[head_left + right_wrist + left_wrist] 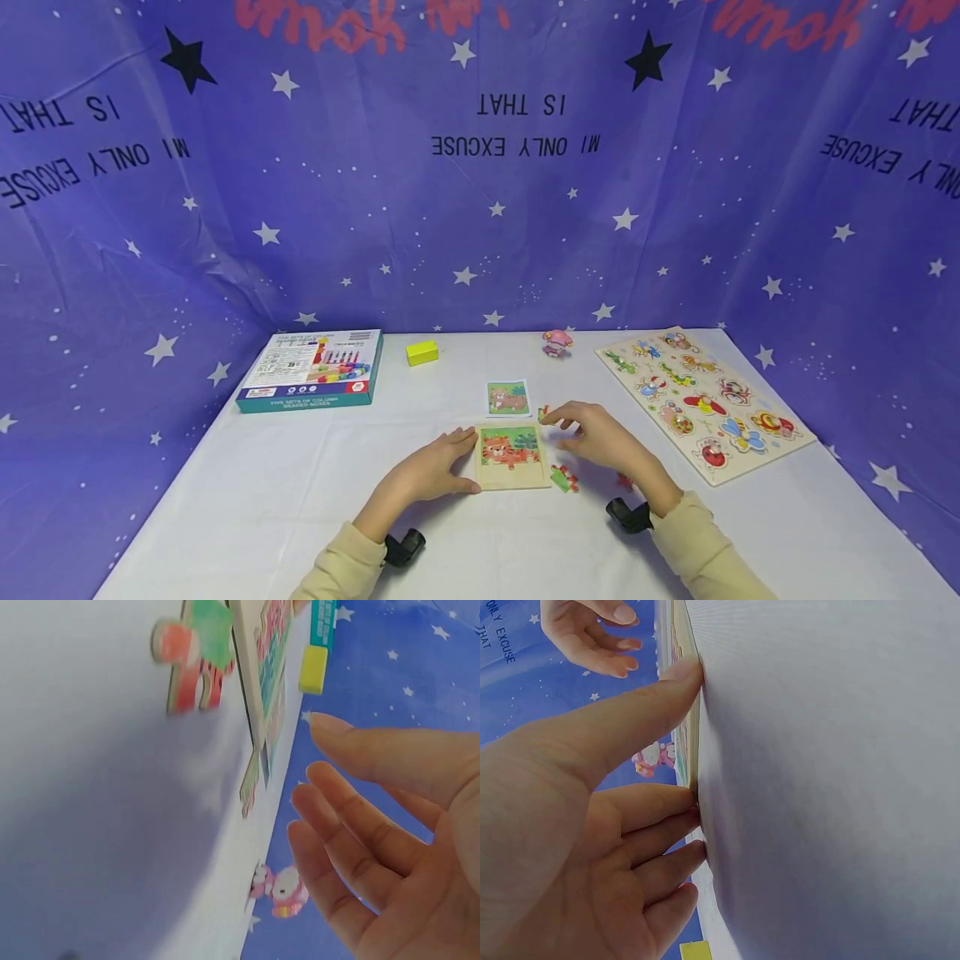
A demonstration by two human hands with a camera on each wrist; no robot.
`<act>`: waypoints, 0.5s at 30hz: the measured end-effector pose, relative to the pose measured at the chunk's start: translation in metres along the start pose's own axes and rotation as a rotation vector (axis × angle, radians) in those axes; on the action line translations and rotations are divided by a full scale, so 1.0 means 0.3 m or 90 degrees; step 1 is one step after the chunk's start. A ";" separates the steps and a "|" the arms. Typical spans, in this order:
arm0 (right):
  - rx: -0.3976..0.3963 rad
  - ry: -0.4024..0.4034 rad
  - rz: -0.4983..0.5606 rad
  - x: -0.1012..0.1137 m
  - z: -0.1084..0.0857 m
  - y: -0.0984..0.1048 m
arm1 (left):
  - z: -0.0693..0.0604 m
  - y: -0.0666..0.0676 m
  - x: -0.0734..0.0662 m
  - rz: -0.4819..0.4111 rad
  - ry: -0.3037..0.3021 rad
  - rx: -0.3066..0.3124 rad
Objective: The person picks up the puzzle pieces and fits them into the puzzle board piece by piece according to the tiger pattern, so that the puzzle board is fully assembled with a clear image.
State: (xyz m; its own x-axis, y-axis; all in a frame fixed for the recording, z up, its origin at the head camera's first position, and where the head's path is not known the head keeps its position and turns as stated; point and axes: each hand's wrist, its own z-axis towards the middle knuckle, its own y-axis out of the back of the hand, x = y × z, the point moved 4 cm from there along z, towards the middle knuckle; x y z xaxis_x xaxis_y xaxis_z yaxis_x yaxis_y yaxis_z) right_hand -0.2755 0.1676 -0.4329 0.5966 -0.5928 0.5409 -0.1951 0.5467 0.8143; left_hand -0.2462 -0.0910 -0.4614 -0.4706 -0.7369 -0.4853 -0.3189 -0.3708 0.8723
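Observation:
A wooden puzzle board (513,477) with a partly filled tiger picture lies in front of the person. The left hand (429,468) rests on the cloth with its thumb and fingertips touching the board's left edge; in the left wrist view its fingers are spread. Just right of the board the right hand (600,435) hovers, fingers loosely bent, holding nothing in the right wrist view. Loose pieces lie near it: a green and red one (562,478), a small one (543,412) by the board's top right corner, and a red one (626,482) under the forearm.
A picture card (507,399) lies behind the board. Farther back are a boxed bead set (311,372), a yellow block (422,353) and a pink figurine (557,343). On the right lies a large insect puzzle board (705,404). A purple curtain (420,233) hangs behind the table.

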 end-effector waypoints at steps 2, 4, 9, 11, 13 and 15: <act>-0.004 -0.006 -0.004 -0.012 -0.010 0.010 | 0.001 0.000 -0.002 0.000 0.000 0.000; -0.009 -0.011 -0.006 -0.021 -0.023 0.019 | 0.001 -0.001 -0.003 0.000 -0.001 0.000; -0.004 -0.028 -0.019 -0.033 -0.074 0.041 | 0.003 -0.002 -0.005 0.002 -0.004 -0.001; -0.001 -0.030 -0.025 -0.036 -0.095 0.050 | 0.003 -0.002 -0.004 0.003 -0.003 -0.001; -0.001 -0.029 -0.026 -0.040 -0.112 0.055 | 0.002 -0.001 -0.002 0.002 -0.002 -0.002; -0.002 -0.027 -0.024 -0.047 -0.122 0.057 | 0.001 -0.001 0.000 0.001 0.000 -0.001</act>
State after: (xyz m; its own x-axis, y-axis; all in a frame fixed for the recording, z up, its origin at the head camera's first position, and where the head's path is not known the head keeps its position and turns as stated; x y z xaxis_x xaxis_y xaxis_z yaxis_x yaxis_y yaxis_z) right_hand -0.2588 0.2069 -0.4342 0.5700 -0.6375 0.5184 -0.1708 0.5252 0.8337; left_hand -0.2463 -0.0905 -0.4618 -0.4713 -0.7370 -0.4844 -0.3166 -0.3712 0.8729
